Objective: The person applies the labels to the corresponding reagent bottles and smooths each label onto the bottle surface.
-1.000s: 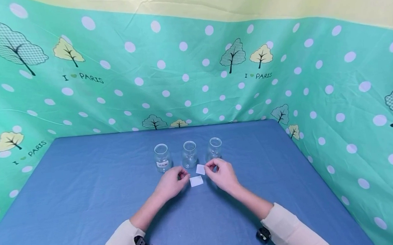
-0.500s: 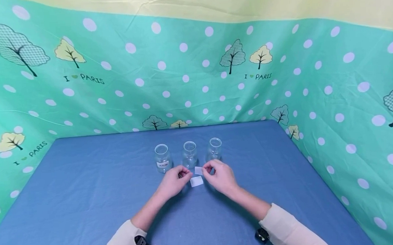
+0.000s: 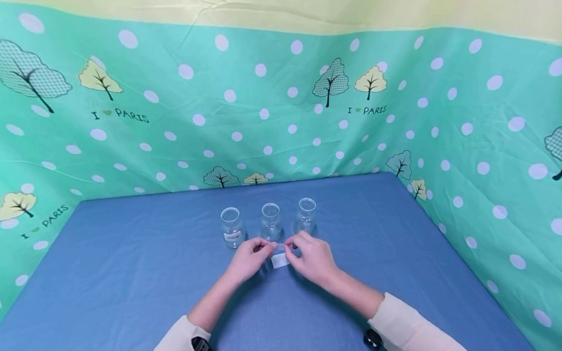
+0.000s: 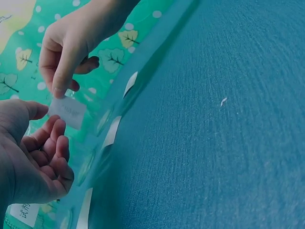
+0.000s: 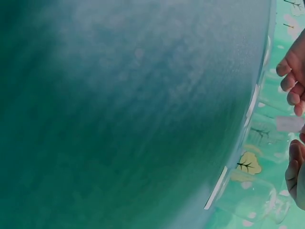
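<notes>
Working over the blue table [image 3: 126, 287], I have my left hand [image 3: 247, 262] and right hand [image 3: 315, 259] near three glass jars [image 3: 271, 229]; right pinches a white label [image 4: 70, 112] between both, left at its corner, whether gripping I cannot tell.

I see a small white rectangular label [image 4: 72, 113] with faint dark marks, held tilted off the blue table [image 3: 287, 311], its edges pinched by the left hand [image 3: 248, 259] and right hand [image 3: 315, 258].

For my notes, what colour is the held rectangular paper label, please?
The rectangular paper label is white, clearest in the left wrist view.
</notes>
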Demonstrator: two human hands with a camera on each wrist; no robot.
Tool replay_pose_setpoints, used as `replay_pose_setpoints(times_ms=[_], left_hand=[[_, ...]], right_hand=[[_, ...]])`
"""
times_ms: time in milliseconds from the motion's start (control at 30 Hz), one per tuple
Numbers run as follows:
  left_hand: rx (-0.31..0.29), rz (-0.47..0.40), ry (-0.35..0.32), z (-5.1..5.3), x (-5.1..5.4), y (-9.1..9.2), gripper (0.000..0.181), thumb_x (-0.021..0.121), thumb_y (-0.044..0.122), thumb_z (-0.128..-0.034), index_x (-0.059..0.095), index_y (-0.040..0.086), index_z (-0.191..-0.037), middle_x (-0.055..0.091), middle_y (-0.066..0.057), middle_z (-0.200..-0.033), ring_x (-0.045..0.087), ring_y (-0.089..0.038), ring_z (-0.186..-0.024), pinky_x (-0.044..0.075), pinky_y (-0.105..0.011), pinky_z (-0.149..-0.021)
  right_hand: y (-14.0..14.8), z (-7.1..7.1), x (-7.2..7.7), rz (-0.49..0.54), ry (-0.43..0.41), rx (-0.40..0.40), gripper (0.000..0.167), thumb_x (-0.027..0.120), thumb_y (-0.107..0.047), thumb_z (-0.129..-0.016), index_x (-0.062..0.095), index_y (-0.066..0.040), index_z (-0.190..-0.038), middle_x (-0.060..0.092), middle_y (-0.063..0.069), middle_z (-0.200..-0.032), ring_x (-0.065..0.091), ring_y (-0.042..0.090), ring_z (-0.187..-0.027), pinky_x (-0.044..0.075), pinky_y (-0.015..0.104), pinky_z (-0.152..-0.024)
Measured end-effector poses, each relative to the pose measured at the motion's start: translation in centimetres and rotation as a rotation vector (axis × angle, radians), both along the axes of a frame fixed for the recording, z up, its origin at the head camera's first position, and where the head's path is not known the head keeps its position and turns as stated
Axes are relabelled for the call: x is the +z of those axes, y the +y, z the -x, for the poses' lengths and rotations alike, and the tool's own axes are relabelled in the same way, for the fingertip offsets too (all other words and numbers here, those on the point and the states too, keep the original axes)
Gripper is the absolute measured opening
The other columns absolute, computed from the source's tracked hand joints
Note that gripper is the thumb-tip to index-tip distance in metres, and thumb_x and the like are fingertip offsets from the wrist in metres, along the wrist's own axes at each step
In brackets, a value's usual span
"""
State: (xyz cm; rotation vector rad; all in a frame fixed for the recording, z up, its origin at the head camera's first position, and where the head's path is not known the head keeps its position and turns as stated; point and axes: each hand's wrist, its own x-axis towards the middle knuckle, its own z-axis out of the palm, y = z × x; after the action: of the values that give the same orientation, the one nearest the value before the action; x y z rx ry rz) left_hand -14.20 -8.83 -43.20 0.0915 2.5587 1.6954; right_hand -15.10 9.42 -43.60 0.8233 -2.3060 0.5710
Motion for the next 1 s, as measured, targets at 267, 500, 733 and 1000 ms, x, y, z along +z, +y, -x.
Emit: replay_pose_setpoints(times_ms=[267, 500, 733, 1000], left_hand=[[0.019, -0.023, -0.013, -0.01, 0.05, 0.09, 0.022, 0.063, 0.024, -0.0882, 0.066, 0.003, -0.083, 0.062, -0.011, -0.072, 0.05, -0.009, -0.059, 0.04, -0.024, -0.054], [0.042, -0.071, -0.02, 0.06, 0.05, 0.34, 0.021, 0.063, 0.022, -0.0879, 0.066, 0.002, -0.084, 0.062, -0.003, -0.07, 0.052, -0.011, -0.059, 0.043, -0.025, -0.057], [0.055, -0.059, -0.008, 0.21, 0.03, 0.49, 0.015, 0.062, 0.017, -0.0876, 0.066, 0.004, -0.082, 0.062, -0.003, -0.07, 0.053, -0.011, -0.058, 0.043, -0.025, -0.056], [0.059, -0.043, 0.005, 0.27, -0.1, 0.46, 0.014, 0.061, 0.015, -0.087, 0.066, 0.003, -0.083, 0.062, -0.006, -0.07, 0.052, -0.009, -0.057, 0.043, -0.024, -0.057]], right_hand=[[-0.24, -0.07, 0.07, -0.073, 0.123, 0.044, 0.005, 0.071, -0.017, -0.075, 0.068, -0.018, -0.079, 0.059, -0.005, -0.07, 0.049, 0.005, -0.05, 0.041, 0.02, -0.047], [-0.34, 0.06, -0.11, -0.144, 0.195, 0.058, 0.005, 0.07, -0.02, -0.076, 0.068, -0.018, -0.08, 0.058, -0.007, -0.071, 0.052, 0.008, -0.052, 0.044, 0.023, -0.05], [-0.44, 0.07, -0.05, -0.173, 0.223, 0.058, 0.007, 0.071, -0.021, -0.075, 0.068, -0.017, -0.081, 0.055, -0.006, -0.071, 0.049, 0.009, -0.051, 0.042, 0.023, -0.048], [-0.56, -0.15, -0.03, -0.234, 0.213, 0.061, 0.012, 0.071, -0.026, -0.078, 0.068, -0.016, -0.083, 0.053, -0.004, -0.071, 0.047, 0.01, -0.051, 0.041, 0.024, -0.048]])
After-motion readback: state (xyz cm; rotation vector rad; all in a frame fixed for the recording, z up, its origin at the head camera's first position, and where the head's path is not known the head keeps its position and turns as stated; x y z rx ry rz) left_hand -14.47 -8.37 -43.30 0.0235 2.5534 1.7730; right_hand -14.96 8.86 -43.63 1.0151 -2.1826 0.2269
